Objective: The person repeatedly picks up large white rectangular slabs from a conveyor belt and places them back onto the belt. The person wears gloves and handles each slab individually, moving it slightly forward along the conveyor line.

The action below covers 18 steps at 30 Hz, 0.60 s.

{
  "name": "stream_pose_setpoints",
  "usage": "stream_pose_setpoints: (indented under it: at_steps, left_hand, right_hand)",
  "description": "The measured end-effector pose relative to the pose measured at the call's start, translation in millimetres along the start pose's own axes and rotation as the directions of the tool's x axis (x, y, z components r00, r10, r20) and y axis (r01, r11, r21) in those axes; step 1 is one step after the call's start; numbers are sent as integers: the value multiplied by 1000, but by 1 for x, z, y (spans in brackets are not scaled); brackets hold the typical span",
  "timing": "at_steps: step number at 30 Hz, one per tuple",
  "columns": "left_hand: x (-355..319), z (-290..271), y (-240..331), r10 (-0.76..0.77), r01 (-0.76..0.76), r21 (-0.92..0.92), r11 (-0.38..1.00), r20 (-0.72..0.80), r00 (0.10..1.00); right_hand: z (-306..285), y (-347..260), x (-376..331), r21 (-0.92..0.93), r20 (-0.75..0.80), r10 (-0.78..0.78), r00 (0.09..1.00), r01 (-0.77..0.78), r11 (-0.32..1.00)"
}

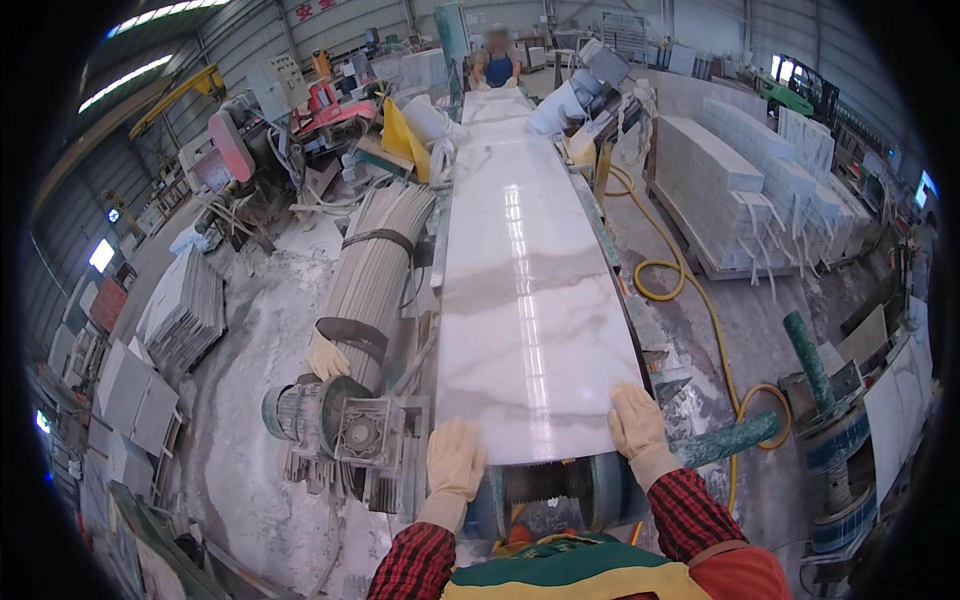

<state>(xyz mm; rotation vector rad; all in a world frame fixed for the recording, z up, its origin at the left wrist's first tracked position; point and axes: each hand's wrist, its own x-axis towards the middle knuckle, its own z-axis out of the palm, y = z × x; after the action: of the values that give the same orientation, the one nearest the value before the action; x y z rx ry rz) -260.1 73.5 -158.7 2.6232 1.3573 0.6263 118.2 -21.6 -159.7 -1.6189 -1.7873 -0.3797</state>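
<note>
A long, polished white marble slab (520, 370) with grey veining lies flat on a narrow roller bed and stretches away from me. My left hand (456, 460), in a cream glove, grips its near left corner. On the near right corner, my gloved right hand (638, 425) has its fingers bent over the slab's edge. The undersides of both hands are hidden. Below the slab's near end, between my hands, shows a dark ribbed roller with blue ends (605, 492).
A geared motor (355, 425) and a strapped bundle of grey strips (365, 270) stand left of the bed, with a loose glove (327, 357) there. Green pipes (735, 440), a yellow hose (715, 320) and stacked stone (705, 190) are right. A person (496, 65) stands at the far end.
</note>
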Motion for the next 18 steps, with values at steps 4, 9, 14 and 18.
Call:
stream_pose_setpoints:
  at_steps: [4, 9, 14, 18]
  left_hand:
    - [-2, 3, -1, 64, -60, 39, 997, -116, 991]
    - [-6, 6, 0, 100, -89, 80, 993, -155, 983]
    - [-1, 10, -9, 149, -134, 144, 981, -103, 983]
    - [31, 7, -18, 166, -170, 45, 984, 76, 983]
  right_hand:
    - [0, -1, 0, 9, 9, 13, 1000, -13, 1000]
    - [-6, -1, -4, -4, 123, 63, 990, -63, 998]
    - [5, 11, -8, -10, 240, 67, 968, -67, 998]
    - [16, 22, -3, -92, 287, 111, 951, -88, 992]
